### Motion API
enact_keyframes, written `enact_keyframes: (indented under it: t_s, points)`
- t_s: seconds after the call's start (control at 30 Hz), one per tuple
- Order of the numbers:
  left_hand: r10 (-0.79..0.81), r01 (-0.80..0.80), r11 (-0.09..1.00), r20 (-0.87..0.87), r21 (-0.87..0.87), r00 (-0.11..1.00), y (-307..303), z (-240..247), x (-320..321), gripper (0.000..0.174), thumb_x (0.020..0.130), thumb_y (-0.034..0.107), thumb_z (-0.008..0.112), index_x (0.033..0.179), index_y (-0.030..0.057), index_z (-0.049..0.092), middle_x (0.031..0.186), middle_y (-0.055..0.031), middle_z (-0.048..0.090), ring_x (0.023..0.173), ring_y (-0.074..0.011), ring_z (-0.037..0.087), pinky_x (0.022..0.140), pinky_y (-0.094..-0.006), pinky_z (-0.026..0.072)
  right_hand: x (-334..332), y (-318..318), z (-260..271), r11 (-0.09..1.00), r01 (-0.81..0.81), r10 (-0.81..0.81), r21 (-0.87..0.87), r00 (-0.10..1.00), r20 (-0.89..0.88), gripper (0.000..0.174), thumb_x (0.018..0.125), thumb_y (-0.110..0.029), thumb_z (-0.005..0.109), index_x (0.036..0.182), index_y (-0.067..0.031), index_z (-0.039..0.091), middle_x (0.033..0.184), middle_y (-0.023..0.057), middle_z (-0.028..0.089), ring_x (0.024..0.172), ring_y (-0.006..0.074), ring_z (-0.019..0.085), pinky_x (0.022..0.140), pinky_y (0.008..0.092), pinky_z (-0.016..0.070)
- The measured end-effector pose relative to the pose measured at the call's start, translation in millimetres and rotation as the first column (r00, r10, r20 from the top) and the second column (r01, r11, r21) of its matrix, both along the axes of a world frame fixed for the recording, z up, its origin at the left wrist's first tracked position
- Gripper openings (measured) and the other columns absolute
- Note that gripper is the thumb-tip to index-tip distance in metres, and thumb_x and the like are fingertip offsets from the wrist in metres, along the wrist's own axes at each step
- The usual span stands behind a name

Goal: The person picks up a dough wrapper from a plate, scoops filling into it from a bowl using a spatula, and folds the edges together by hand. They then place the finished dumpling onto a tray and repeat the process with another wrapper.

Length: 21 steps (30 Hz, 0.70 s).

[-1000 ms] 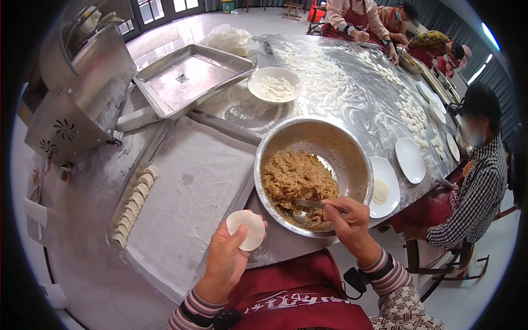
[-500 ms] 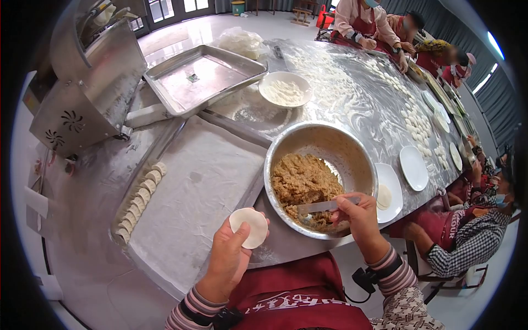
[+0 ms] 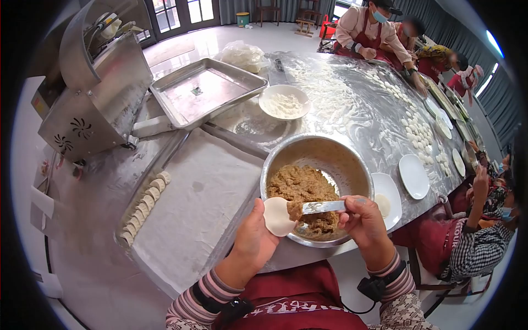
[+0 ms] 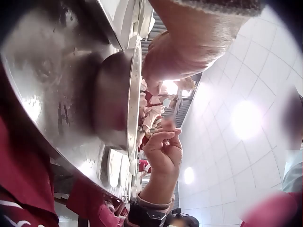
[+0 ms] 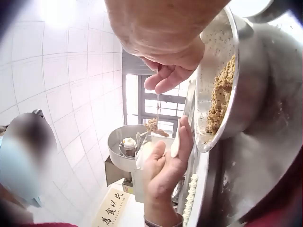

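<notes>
On the fingers of my left hand (image 3: pixel 256 239) lies a round, pale dumpling wrapper (image 3: pixel 279 218), thumb raised beside it. My right hand (image 3: pixel 366 225) pinches a flat metal spatula (image 3: pixel 324 206) by its handle. A lump of brown filling (image 3: pixel 295 210) on the spatula's end is at the wrapper's right edge. Both hands are over the near rim of a steel bowl (image 3: pixel 352 157), which holds more minced filling (image 3: pixel 302 181). From the right wrist view, the wrapper (image 5: pixel 176 140) lies flat along the left fingers, with the loaded spatula end close to it.
Left of the bowl, a lined tray (image 3: pixel 203 181) holds a row of folded dumplings (image 3: pixel 146 208). Behind are a metal tray (image 3: pixel 209 85), a flour bowl (image 3: pixel 284 103) and a steel machine (image 3: pixel 99 99). White plates (image 3: pixel 413 176) stand right. Several people sit or stand around the table.
My left hand has moved right and up to the bowl, its thumb off the wrapper. My right hand has lifted the spatula out of the filling with a lump on its end.
</notes>
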<state>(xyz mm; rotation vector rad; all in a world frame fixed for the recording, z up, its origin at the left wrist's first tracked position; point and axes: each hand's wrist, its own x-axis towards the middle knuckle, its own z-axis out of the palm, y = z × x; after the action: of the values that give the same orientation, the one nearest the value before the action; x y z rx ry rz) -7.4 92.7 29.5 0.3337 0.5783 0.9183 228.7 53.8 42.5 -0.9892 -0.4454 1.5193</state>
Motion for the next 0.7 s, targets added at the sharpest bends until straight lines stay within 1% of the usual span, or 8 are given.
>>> enact_keyframes:
  t_s: [0.1,0.17,0.2,0.23,0.3,0.33,0.43,0.7]
  points:
    - [0.048,-0.048,0.999,0.057,-0.013,0.997,-3,7,13,0.055,0.103,0.041,0.022,0.135,-0.0020,0.035,0.132,-0.0186,0.048,0.121,-0.0298,0.049,0.103,-0.0458,0.0402,-14,-12,6,0.993,0.065,-0.081,0.103,0.984,0.159,0.018,0.091,-0.008,0.057,0.100,0.0079,0.061,0.081,0.0148,0.066,0.065,0.0186,0.065,0.062,0.0302,0.0543]
    - [0.048,-0.049,0.999,0.063,0.006,0.997,-5,7,16,0.056,0.103,0.042,0.021,0.135,-0.0016,0.034,0.132,-0.0188,0.048,0.121,-0.0299,0.049,0.103,-0.0458,0.0401,-19,-24,1,0.903,0.002,-0.269,0.429,0.782,0.563,0.014,0.091,-0.006,0.058,0.096,0.0059,0.064,0.083,0.0138,0.066,0.067,0.0206,0.066,0.060,0.0303,0.0540]
    - [0.041,-0.042,0.999,0.066,0.022,0.997,-6,6,17,0.056,0.103,0.043,0.020,0.135,-0.0011,0.034,0.132,-0.0189,0.048,0.121,-0.0300,0.049,0.103,-0.0458,0.0400,-20,-29,0,0.838,-0.106,-0.335,0.535,0.675,0.658,0.009,0.086,-0.001,0.062,0.092,0.0037,0.066,0.087,0.0141,0.067,0.069,0.0228,0.067,0.061,0.0308,0.0544]
    - [0.042,-0.044,0.999,0.068,0.023,0.997,-6,3,18,0.056,0.103,0.043,0.020,0.135,-0.0011,0.034,0.132,-0.0189,0.048,0.121,-0.0300,0.049,0.103,-0.0458,0.0400,-22,-31,0,0.837,-0.108,-0.335,0.536,0.674,0.658,0.009,0.086,-0.001,0.062,0.092,0.0037,0.066,0.087,0.0141,0.067,0.069,0.0228,0.067,0.061,0.0308,0.0544]
    - [0.041,-0.041,0.999,0.103,-0.001,0.994,-7,-2,20,0.057,0.102,0.044,0.020,0.136,0.0004,0.033,0.131,-0.0185,0.048,0.120,-0.0299,0.050,0.102,-0.0457,0.0399,-25,-34,2,0.542,-0.567,-0.614,0.620,0.236,0.753,0.011,0.080,0.001,0.066,0.091,0.0030,0.066,0.089,0.0151,0.067,0.071,0.0239,0.067,0.064,0.0310,0.0550]
    - [0.040,-0.040,0.999,0.103,0.000,0.994,-8,-1,20,0.057,0.102,0.044,0.020,0.136,0.0004,0.033,0.131,-0.0185,0.048,0.120,-0.0299,0.050,0.102,-0.0457,0.0399,-27,-32,4,0.442,-0.680,-0.687,0.585,0.162,0.708,0.015,0.075,0.000,0.070,0.089,0.0020,0.065,0.088,0.0155,0.066,0.072,0.0246,0.067,0.064,0.0311,0.0556]
    - [0.037,-0.039,0.999,0.095,0.024,0.995,-11,0,21,0.058,0.102,0.046,0.021,0.136,0.0005,0.033,0.131,-0.0183,0.048,0.119,-0.0298,0.050,0.103,-0.0454,0.0392,-31,-38,-5,0.337,-0.802,-0.775,0.494,0.061,0.629,0.016,0.074,-0.002,0.071,0.089,0.0003,0.066,0.088,0.0149,0.066,0.073,0.0236,0.067,0.063,0.0313,0.0558]
    - [0.092,-0.099,0.994,0.117,0.054,0.989,-13,-1,21,0.056,0.102,0.043,0.021,0.136,-0.0001,0.033,0.132,-0.0165,0.047,0.122,-0.0278,0.047,0.104,-0.0448,0.0375,-33,-59,4,0.450,-0.742,-0.750,0.498,-0.011,0.661,0.023,0.074,-0.009,0.074,0.093,-0.0007,0.066,0.090,0.0142,0.066,0.074,0.0225,0.067,0.063,0.0333,0.0557]
